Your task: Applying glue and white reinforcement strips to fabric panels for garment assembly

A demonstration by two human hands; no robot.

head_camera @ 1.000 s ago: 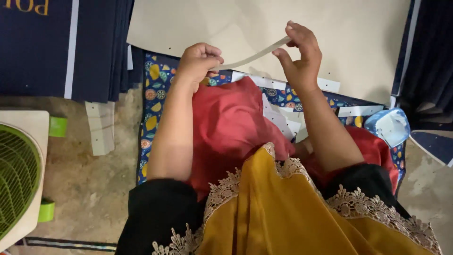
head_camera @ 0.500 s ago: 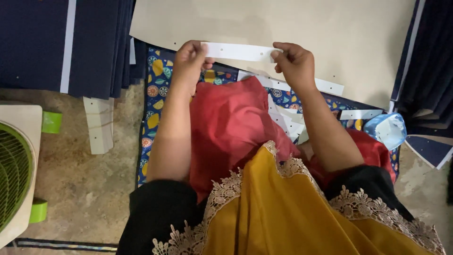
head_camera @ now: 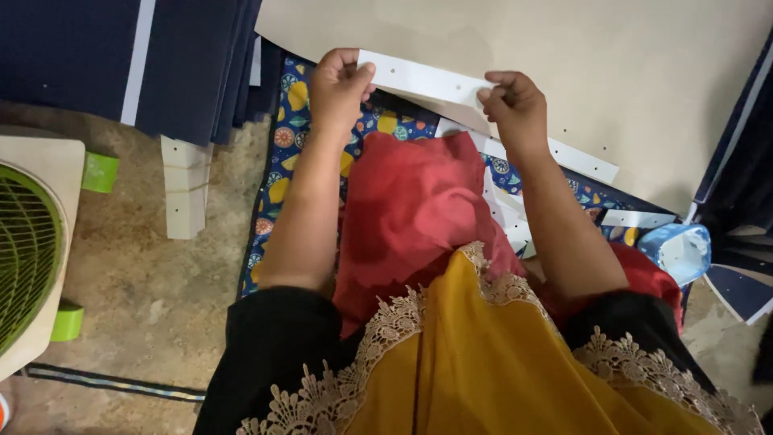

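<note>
While I pinch a white punched card strip [head_camera: 423,79] by its ends, left hand [head_camera: 338,80] and right hand [head_camera: 515,109] holding it above the beige card sheet [head_camera: 612,72], uneven pulling could crease it, I judge.

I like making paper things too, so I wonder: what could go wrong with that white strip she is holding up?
Held only at its ends by the left hand and right hand, the white strip might bend or crease in the middle. If it slips, it could land among the other white strips on the patterned mat and get mixed up. The fan nearby might blow loose strips about.
</note>
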